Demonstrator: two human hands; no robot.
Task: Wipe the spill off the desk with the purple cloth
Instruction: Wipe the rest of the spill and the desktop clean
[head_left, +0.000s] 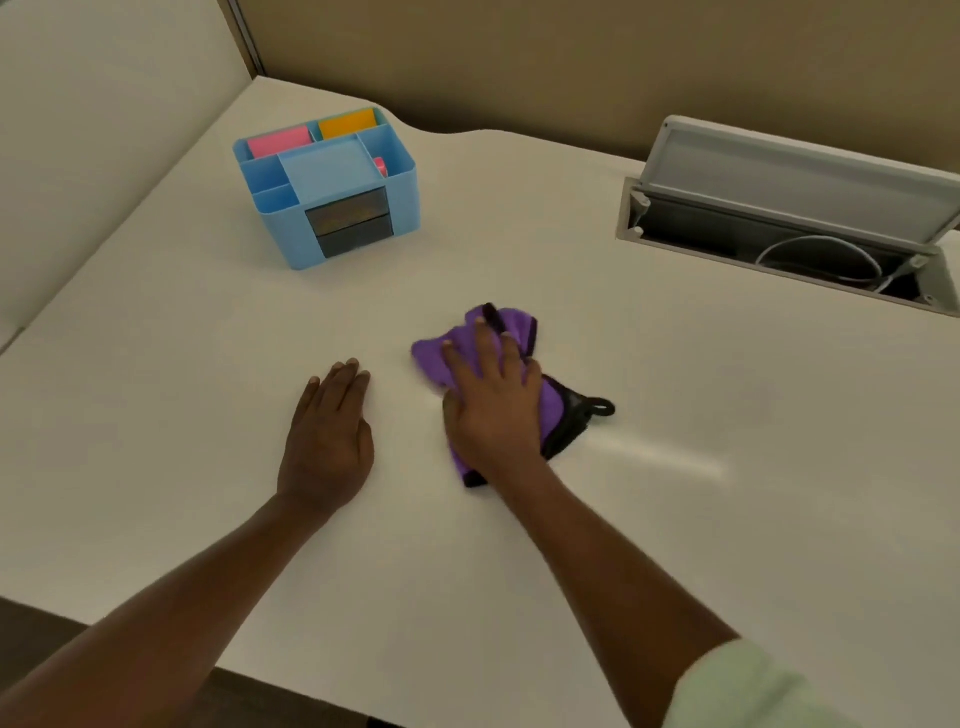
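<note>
The right hand (491, 405) was spread flat on the purple cloth (519, 332), pinning it mid-desk (675, 519), fingers apart. The left hand (327, 431) lay open just beside it. Wiping looked underway (faint streak right of the cloth, probably leftover wet).
</note>
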